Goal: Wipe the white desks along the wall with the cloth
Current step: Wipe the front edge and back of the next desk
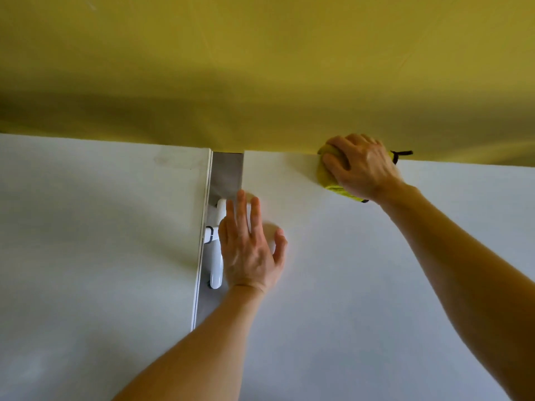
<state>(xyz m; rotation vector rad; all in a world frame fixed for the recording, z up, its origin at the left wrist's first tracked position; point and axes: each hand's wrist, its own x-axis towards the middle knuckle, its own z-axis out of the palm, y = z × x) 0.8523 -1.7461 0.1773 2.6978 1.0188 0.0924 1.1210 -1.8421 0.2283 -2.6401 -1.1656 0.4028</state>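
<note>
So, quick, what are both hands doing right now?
Left hand: open, fingers straight, over the white desk.
Right hand: gripping the yellow-green cloth.

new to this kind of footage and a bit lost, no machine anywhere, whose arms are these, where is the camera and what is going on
There is no machine here: a person is working with bare hands. The single picture comes from a wide-angle camera worn on their head, looking forward and down, which is why both arms reach in from the bottom edge. Two white desks stand against a yellow wall: the left desk and the right desk, with a narrow gap between them where a white frame part shows. The right hand grips a yellow-green cloth and holds it on the right desk at the back edge by the wall. The left hand holds nothing; its fingers are spread straight at that desk's left edge, beside the gap.
</note>
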